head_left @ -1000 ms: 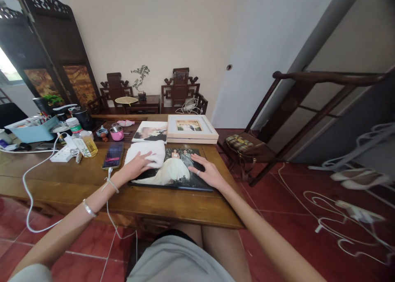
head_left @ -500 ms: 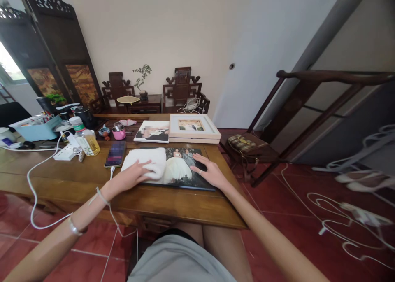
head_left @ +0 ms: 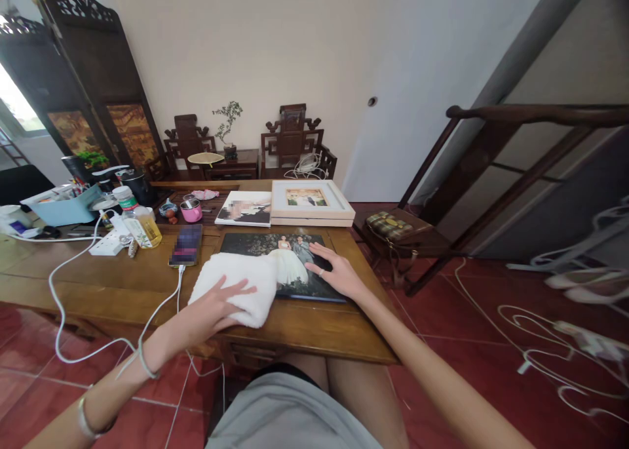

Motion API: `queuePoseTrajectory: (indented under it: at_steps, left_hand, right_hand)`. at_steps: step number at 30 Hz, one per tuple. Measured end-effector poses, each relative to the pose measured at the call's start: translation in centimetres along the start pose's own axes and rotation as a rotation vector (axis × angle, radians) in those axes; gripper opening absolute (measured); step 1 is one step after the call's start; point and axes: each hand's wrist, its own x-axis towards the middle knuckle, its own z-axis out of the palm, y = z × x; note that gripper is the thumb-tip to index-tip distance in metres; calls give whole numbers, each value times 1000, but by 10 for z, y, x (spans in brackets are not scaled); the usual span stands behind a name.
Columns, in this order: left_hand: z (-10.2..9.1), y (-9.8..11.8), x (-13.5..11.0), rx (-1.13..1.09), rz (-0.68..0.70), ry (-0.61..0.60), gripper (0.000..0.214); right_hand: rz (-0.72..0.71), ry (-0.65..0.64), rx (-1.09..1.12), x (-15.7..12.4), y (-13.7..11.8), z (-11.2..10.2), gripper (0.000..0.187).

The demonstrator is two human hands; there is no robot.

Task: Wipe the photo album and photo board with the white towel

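A pale wall [head_left: 275, 42] and a red tiled floor [head_left: 472, 370] enclose a brown wooden table [head_left: 324, 321]. On its near side, the left hand [head_left: 221, 305] lies palm down on a folded white cloth [head_left: 221, 269], fingers spread; the grip is wide and pressed from above, not closed around the fabric. The right hand [head_left: 339, 275] rests at the right part of the photo print [head_left: 292, 269], also with fingers extended and nothing enclosed.

Change of state: the cloth has shifted toward the near edge of the table. It now overlaps the near left corner of the print and extends onto bare wood. Consequently, the far left portion of the print, covered half a second ago, is exposed. The right hand has kept its place (its contact appears to steady the print).

Left of the print lies a phone [head_left: 185, 244] with a white cable [head_left: 157, 314] attached; the cable runs near to the left wrist (check for snagging during further strokes). Beyond the print, a picture panel [head_left: 243, 208] sits left of a framed picture [head_left: 312, 203]. A pink cup [head_left: 190, 210] stands farther left.
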Motion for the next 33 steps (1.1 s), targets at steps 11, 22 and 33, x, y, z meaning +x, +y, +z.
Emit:
queuePoseTrajectory:
  at_steps: [11, 22, 33]
  left_hand:
    - [-8, -100, 73, -10, -113, 140, 29]
    - [-6, -52, 23, -59, -83, 80, 25]
    - [-8, -38, 23, -90, -65, 109, 28]
  right_hand:
    - [-16, 0, 18, -1, 3, 1, 45]
    - [-4, 1, 13, 0, 3, 2, 45]
    - [-19, -12, 13, -1, 3, 1, 45]
